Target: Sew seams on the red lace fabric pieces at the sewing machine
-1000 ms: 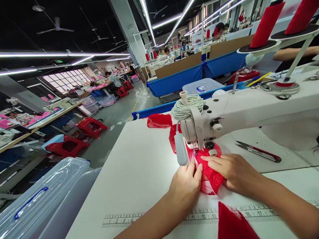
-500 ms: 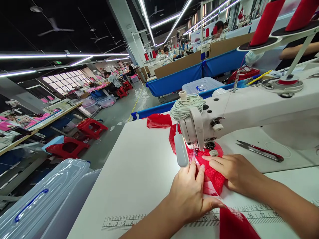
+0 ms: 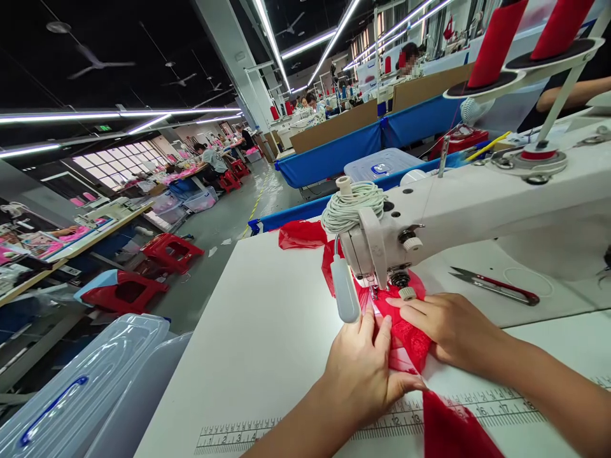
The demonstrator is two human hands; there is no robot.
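Observation:
A red lace fabric piece (image 3: 405,340) lies under the head of a white sewing machine (image 3: 477,210), by the needle. My left hand (image 3: 365,372) rests flat on the fabric's left side, fingers stretched toward the presser foot, thumb out to the right. My right hand (image 3: 446,324) lies flat on the fabric's right side, fingers pointing left at the needle. More red fabric (image 3: 305,234) trails behind the machine, and another red piece (image 3: 453,432) lies at the near table edge.
Red-handled thread snips (image 3: 496,287) lie on the white table (image 3: 267,331) right of the machine. A printed ruler (image 3: 296,431) runs along the near edge. Clear lidded plastic bins (image 3: 81,388) stand at the left. Red thread cones (image 3: 496,44) sit above. Other workers sit at distant tables.
My left hand slid a little toward me and its thumb spread out to the right over the fabric. The right hand stays pressed by the needle.

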